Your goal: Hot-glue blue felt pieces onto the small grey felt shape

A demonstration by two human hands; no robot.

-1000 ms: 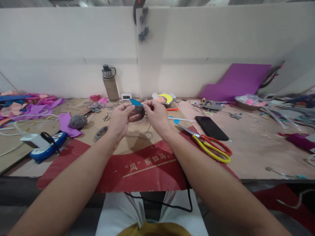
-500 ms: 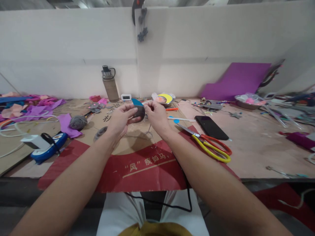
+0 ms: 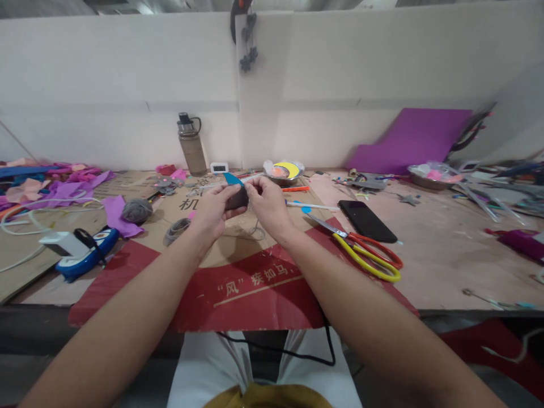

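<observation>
My left hand [image 3: 212,208] is closed on a small dark grey felt piece [image 3: 238,198], held above the cardboard. A blue pointed piece [image 3: 232,178] stands up from its top; I cannot tell how the two are joined. My right hand [image 3: 271,205] pinches at the grey piece's right edge, and whatever is between its fingertips is hidden. Below the hands, a thin grey strand [image 3: 255,229] hangs and curls onto the cardboard. A coil of grey yarn [image 3: 177,230] lies beside my left wrist.
Scissors [image 3: 365,249] with red and yellow handles lie by a black phone [image 3: 368,221] on the right. To the left are a ball of grey yarn [image 3: 136,210], a blue power strip [image 3: 87,258] and felt scraps. A bottle [image 3: 192,147] stands behind.
The felt piece is tilted a little differently between my hands. My right fingers have shifted slightly left and lower along its edge. The whole view has moved slightly.
</observation>
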